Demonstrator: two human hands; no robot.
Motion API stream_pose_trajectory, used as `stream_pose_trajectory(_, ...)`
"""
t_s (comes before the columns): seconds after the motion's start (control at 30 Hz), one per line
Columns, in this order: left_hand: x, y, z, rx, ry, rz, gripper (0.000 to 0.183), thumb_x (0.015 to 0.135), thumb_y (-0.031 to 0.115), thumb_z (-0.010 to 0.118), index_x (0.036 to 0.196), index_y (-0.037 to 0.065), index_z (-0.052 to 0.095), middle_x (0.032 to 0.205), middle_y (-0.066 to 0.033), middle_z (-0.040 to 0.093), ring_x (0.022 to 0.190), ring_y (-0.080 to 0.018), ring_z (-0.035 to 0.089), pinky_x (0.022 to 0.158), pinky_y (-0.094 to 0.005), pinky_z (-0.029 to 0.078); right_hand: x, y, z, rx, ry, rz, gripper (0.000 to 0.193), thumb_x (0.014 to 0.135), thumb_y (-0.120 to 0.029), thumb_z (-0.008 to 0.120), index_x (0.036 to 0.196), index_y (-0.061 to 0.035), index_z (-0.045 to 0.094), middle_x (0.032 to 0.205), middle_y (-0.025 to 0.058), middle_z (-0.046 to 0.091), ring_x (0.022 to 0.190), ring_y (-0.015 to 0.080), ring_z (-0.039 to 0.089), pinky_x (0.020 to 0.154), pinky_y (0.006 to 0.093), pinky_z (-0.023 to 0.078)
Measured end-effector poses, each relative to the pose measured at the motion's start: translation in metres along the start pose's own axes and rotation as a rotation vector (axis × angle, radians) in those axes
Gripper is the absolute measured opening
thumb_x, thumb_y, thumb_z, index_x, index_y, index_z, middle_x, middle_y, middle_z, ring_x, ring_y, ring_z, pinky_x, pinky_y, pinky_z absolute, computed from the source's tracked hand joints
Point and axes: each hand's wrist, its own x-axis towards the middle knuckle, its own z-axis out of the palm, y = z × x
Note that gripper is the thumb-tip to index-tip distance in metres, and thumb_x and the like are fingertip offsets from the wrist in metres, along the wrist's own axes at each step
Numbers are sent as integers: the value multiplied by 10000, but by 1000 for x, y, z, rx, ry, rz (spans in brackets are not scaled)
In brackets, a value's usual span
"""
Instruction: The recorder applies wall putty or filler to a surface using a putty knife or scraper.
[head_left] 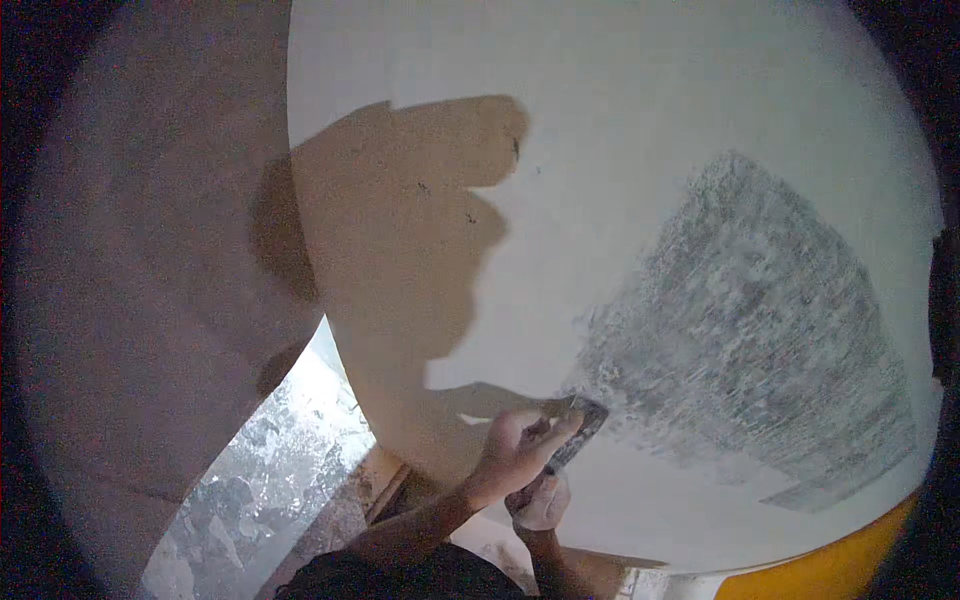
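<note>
Grey smears (760, 330) mark the pale wall (640, 100) beside a dark block (579, 438). Left hand (508, 455) and right hand (542, 503) both clasp it, one toward each end, probably for steady pressure.

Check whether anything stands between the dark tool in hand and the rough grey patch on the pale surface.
Nothing visible does: the dark tool, with the left hand on it and the right hand by its lower end, lies at the lower-left edge of the grey patch.
</note>
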Motion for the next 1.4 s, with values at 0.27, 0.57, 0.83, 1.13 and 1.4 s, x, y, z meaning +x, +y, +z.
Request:
stream_pose_trajectory(0.27,-2,-1,1,-78,3,-4,523,805,415,647,502,29,467,471,14,390,482,-60,360,427,-273,287,5,9,1,-279,183,-384,430,942,-370,355,1023,23,510,664,55,563,538,142,521,466,283,385)
stream_pose_trajectory(0.57,-1,7,3,-6,13,51,516,824,403,632,543,-4,486,503,24,411,524,-53,368,452,-266,293,2,6,-3,202,91,31,553,927,-495,334,1075,25,455,738,37,563,559,102,502,477,242,371)
stream_pose_trajectory(0.83,0,4,0,-24,-10,-71,475,822,361,645,548,-5,514,484,31,419,512,-41,365,432,-270,284,7,1,2,158,132,-28,524,927,-468,353,1037,24,498,709,42,566,627,104,535,526,270,414)
stream_pose_trajectory(1.13,-4,7,-3,-90,18,-4,433,837,343,632,601,-9,542,525,12,462,542,-36,378,455,-253,301,2,12,3,46,134,-44,479,937,-454,353,949,8,477,637,32,509,515,95,477,448,223,357)
stream_pose_trajectory(1.4,-3,24,-4,-173,-50,-129,386,860,322,608,678,-18,586,536,22,472,550,-40,390,466,-254,314,3,-3,-2,72,22,-9,455,934,-411,379,972,26,500,684,36,525,599,123,531,495,264,416)
